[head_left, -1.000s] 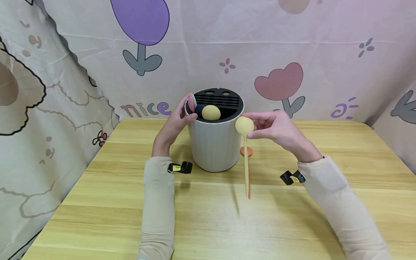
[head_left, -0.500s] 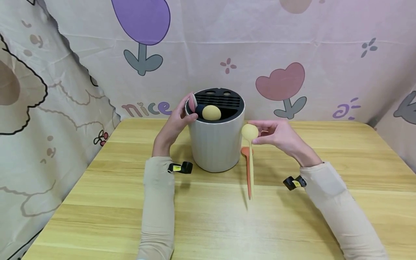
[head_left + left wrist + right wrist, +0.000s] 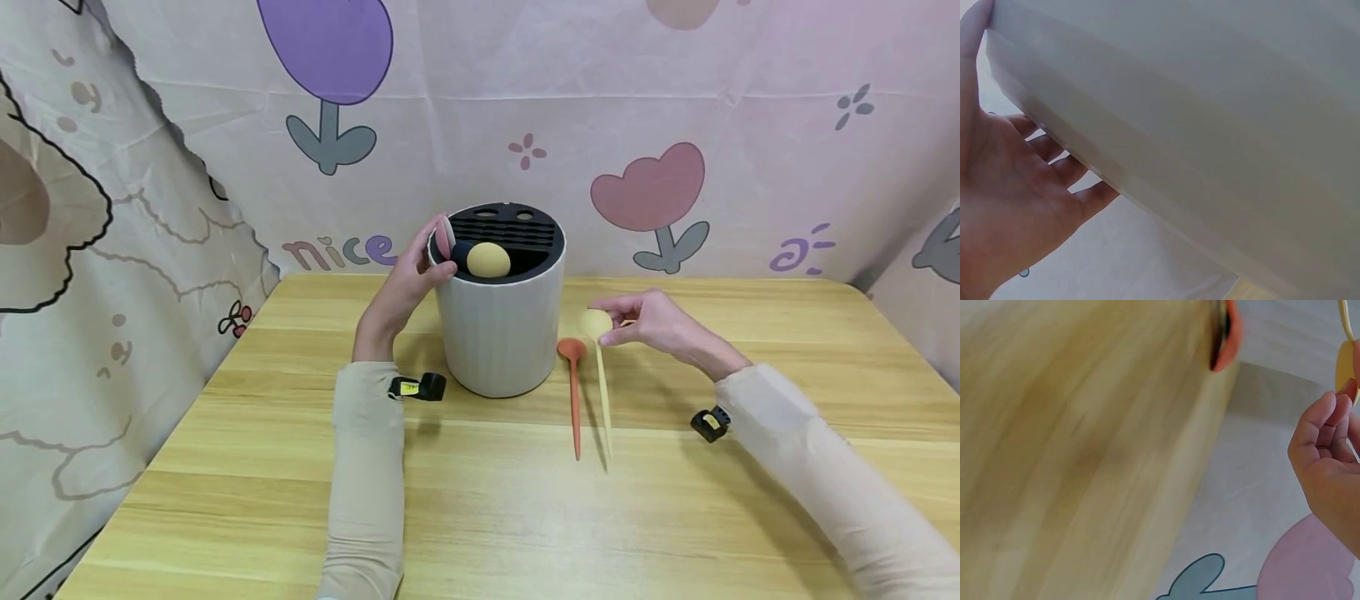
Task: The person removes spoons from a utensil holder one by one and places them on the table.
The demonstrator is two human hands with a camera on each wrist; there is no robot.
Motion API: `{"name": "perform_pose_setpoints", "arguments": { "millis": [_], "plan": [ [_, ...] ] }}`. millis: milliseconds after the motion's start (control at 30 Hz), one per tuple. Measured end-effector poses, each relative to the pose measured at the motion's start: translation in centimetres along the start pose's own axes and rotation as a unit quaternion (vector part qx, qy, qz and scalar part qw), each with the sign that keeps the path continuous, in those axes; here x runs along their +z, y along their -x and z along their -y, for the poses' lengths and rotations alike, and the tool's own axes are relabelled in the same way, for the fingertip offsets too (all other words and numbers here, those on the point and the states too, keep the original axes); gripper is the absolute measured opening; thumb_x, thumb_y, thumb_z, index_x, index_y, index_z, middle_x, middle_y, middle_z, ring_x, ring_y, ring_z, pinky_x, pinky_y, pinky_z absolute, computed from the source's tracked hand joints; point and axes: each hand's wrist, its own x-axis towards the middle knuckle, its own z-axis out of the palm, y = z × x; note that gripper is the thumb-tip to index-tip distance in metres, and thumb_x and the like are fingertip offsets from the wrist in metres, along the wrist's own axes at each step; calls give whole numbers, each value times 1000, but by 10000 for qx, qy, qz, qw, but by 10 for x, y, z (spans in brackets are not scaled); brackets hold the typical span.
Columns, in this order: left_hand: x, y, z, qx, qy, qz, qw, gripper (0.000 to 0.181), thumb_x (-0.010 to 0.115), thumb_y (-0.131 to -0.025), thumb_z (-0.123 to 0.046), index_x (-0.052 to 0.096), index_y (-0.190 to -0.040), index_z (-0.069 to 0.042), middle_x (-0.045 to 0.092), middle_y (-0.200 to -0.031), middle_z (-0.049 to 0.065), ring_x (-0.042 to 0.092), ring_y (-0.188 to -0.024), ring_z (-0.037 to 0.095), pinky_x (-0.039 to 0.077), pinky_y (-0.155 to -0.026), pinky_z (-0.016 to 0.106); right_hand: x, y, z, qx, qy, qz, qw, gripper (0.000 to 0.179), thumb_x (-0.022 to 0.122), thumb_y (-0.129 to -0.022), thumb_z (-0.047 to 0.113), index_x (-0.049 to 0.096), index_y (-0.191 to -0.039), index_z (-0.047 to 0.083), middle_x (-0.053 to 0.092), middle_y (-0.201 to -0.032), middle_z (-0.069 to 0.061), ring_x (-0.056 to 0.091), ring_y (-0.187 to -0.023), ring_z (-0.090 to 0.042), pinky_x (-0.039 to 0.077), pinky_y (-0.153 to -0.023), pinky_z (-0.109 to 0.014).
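Note:
My left hand point(image 3: 408, 275) grips the left side of a pale ribbed utensil holder point(image 3: 498, 342), thumb near the front rim and fingers round the back. In the left wrist view, the hand point(image 3: 1016, 187) lies against the holder's wall point(image 3: 1197, 137). Under its black slotted lid point(image 3: 536, 265), the holder contains utensils with a pink head point(image 3: 445, 239), a dark blue head point(image 3: 462, 254) and a yellow head point(image 3: 488, 260). My right hand point(image 3: 656, 323) pinches a yellow spoon point(image 3: 602, 383) by its round bowl, handle hanging toward the table. An orange spoon point(image 3: 574, 392) lies just left of it.
The wooden table point(image 3: 480, 517) spreads around the holder. Behind it hangs a printed cloth point(image 3: 465, 83) with flower drawings, and more cloth covers both sides.
My right hand has moved right and down with the yellow spoon, away from the holder's side, so the orange spoon now shows fully. My left hand has stayed on the holder.

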Motion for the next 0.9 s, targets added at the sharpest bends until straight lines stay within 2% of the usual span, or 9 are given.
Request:
{"name": "perform_pose_setpoints", "arguments": {
  "millis": [333,667,833,900],
  "plan": [
    [0,-1,0,51,26,-6,10000,134,71,-53,-83,18,-155,-13,17,-158,10,18,-143,28,20,-113,49,0,-5,-17,185,39,212,9996,53,80,-78,7,60,-126,-6,56,-81,-3,49,-77,-13,43,-68,-22],
    [-1,0,1,54,-19,-8,10000,130,71,-58,-79,18,-155,-12,16,-158,8,14,-144,24,16,-115,43,5,-8,-31,478,-416,492,9968,55,78,-80,3,56,-129,-10,63,-87,-6,54,-81,-14,48,-72,-22],
    [-1,0,1,55,-10,6,10000,128,71,-59,-78,18,-155,-12,16,-159,7,14,-145,23,16,-115,43,7,-10,-38,540,-411,592,9959,55,77,-81,5,55,-130,-10,59,-87,-6,50,-81,-14,46,-71,-22],
    [-1,0,1,55,-15,6,10000,128,71,-59,-78,18,-155,-12,16,-159,7,14,-144,24,16,-115,43,7,-10,-39,541,-420,635,9956,55,76,-82,6,54,-130,-11,61,-92,-9,52,-84,-15,47,-73,-22]
  ]
}}
